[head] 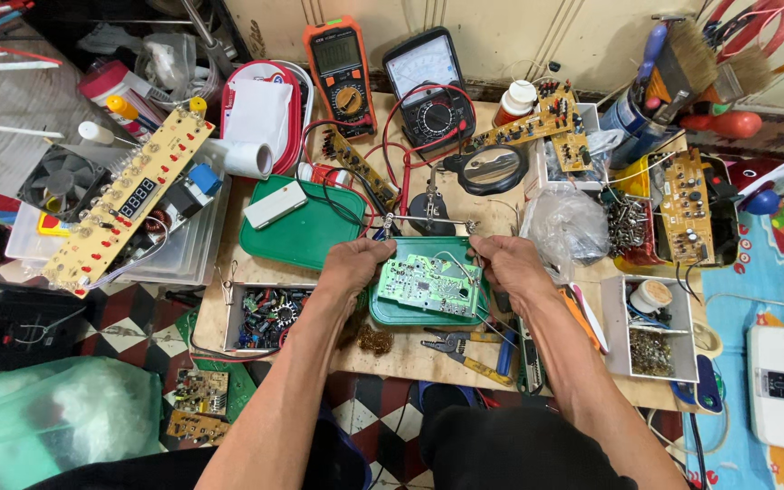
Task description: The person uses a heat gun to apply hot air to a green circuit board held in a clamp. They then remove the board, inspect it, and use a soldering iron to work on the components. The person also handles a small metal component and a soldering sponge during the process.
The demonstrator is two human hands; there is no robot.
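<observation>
A green circuit board (428, 286) lies over a green tray (390, 314) at the middle of a small wooden table. My left hand (353, 263) grips the board's left edge. My right hand (508, 263) grips its right edge, beside thin wires running off the board. Just behind the board stands a helping-hands clamp stand (428, 214) with a black-rimmed magnifier (492, 169). Both forearms reach in from the bottom of the view.
Behind are an orange multimeter (342, 62), a black analogue meter (427, 83) with red leads, and a second green tray (301, 234) holding a white block. A parts box (265, 316) sits left, white bins (651, 327) right, pliers (455, 347) at front. Long display board (129, 195) far left.
</observation>
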